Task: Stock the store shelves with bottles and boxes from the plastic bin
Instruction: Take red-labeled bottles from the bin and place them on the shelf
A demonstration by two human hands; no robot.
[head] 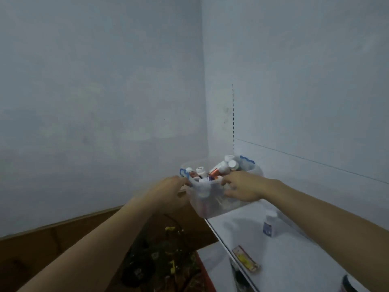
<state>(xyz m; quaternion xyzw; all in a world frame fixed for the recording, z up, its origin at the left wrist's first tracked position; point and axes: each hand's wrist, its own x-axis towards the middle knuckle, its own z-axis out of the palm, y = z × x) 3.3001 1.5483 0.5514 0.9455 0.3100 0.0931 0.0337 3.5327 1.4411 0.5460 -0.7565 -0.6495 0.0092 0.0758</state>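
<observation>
The shelf (294, 249) carries the bin (219, 199) at its far left end, against the wall corner. Both hands grasp the bin: left grip (168, 192) at the blue-handled end, right grip (242, 189) curled over the near rim. Bottles (221, 167) fill it. One bottle (269, 225) stands on the shelf, a box (245, 259) lying nearer.

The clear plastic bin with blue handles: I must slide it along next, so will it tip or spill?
The clear plastic bin with blue handles probably overhangs the white shelf, so it may tip. Its white-capped bottles poke above the rim and could roll out.
</observation>
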